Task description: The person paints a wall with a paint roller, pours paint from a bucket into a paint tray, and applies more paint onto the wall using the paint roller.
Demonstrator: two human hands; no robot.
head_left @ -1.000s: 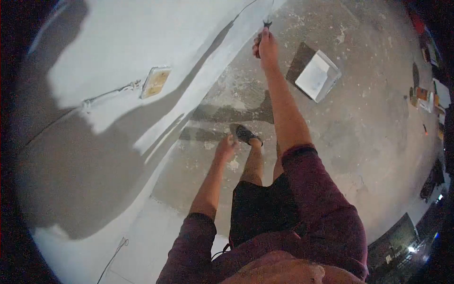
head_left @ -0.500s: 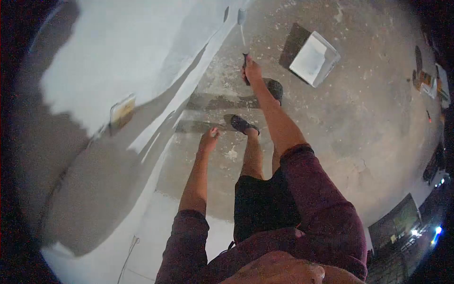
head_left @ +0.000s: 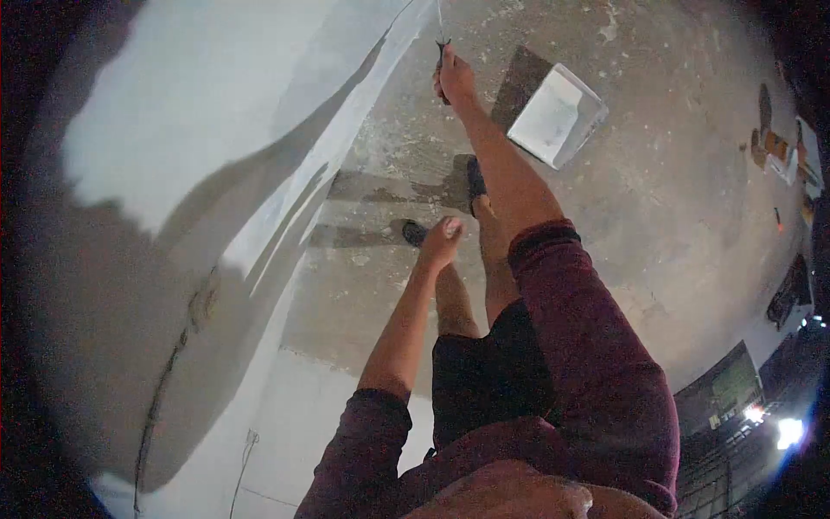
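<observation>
My right hand is closed around the dark handle of a paint roller, arm stretched forward low over the floor. Its thin metal rod runs up past the top edge of the view, so the roller head is hidden. My left hand hangs in front of my legs with its fingers curled in, and I see nothing in it. To the right of my right forearm, a white rectangular paint tray rests on the floor, with white paint inside.
A wall with white and grey areas rises on my left, crossed by shadows. Its pale base strip meets the stained concrete floor. My dark shoes stand on that floor. Assorted objects lie at the far right, near bright lights.
My right hand has moved forward with the roller, whose head has left the view. My left hand has swung rightward, in front of my legs. My feet have shifted.
</observation>
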